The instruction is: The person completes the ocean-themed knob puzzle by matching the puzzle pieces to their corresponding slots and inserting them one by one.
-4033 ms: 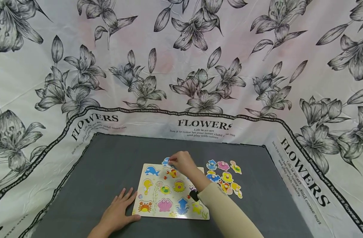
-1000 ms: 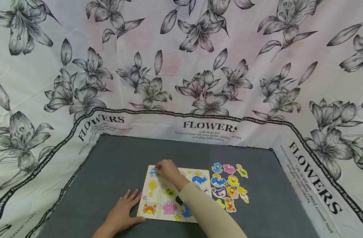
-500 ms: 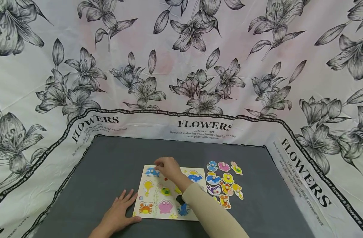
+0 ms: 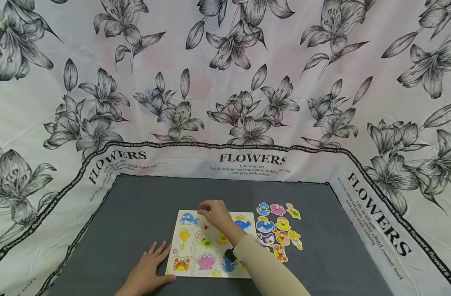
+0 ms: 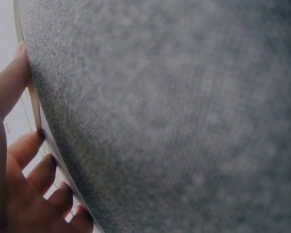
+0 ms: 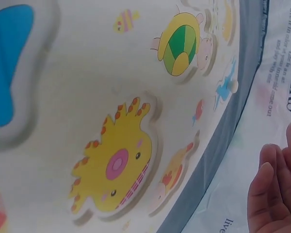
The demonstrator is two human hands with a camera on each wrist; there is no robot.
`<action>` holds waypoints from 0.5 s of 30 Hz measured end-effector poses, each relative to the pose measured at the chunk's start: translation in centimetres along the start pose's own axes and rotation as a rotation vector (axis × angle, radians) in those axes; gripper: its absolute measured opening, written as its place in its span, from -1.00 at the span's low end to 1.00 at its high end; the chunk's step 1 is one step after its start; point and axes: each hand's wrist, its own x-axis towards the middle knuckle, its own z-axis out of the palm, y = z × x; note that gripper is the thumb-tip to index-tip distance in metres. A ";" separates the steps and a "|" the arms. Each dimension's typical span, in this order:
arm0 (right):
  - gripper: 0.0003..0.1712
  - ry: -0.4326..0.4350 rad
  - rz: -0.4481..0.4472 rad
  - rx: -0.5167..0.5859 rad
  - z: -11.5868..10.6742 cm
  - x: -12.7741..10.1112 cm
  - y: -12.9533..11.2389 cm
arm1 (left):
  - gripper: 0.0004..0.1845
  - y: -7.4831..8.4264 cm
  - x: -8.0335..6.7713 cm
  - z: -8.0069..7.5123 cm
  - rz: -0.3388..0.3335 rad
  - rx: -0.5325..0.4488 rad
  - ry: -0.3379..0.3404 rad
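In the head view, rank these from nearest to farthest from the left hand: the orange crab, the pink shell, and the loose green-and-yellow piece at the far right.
From the left hand:
1. Orange crab, at the board's near-left corner, beside the fingertips.
2. Pink shell, the next cutout to the right.
3. Green-and-yellow piece, off the board, far right.

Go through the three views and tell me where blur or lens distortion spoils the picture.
Head view: sharp, evenly lit, the backdrop bowed by the wide lens. Left wrist view: the grey cloth fills it, soft and curved. Right wrist view: the puzzle board is close, slightly soft, its edge bent.
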 end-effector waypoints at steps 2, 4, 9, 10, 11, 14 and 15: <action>-0.70 0.010 0.012 0.022 -0.3 -0.2 0.0 | 0.16 0.0 0.1 -0.1 0.001 0.007 0.000; -0.68 0.022 0.017 0.031 -0.5 -0.5 0.0 | 0.16 0.0 0.1 -0.2 0.001 0.012 -0.002; -0.71 0.065 0.004 0.038 -1.2 -0.9 -0.2 | 0.17 0.2 0.1 -0.4 -0.008 0.026 -0.008; -0.72 0.075 -0.001 0.036 -1.4 -1.0 -0.2 | 0.17 0.3 0.0 -0.4 -0.009 0.026 -0.010; -0.73 0.082 -0.005 0.039 -1.5 -1.1 -0.2 | 0.17 0.4 0.0 -0.4 -0.010 0.026 -0.010; -0.74 0.090 -0.006 0.039 -1.8 -1.5 -0.2 | 0.17 0.6 0.0 -0.4 -0.018 0.030 -0.017; -0.74 0.091 -0.009 0.039 -1.9 -1.7 -0.1 | 0.17 0.6 -0.1 -0.4 -0.021 0.034 -0.021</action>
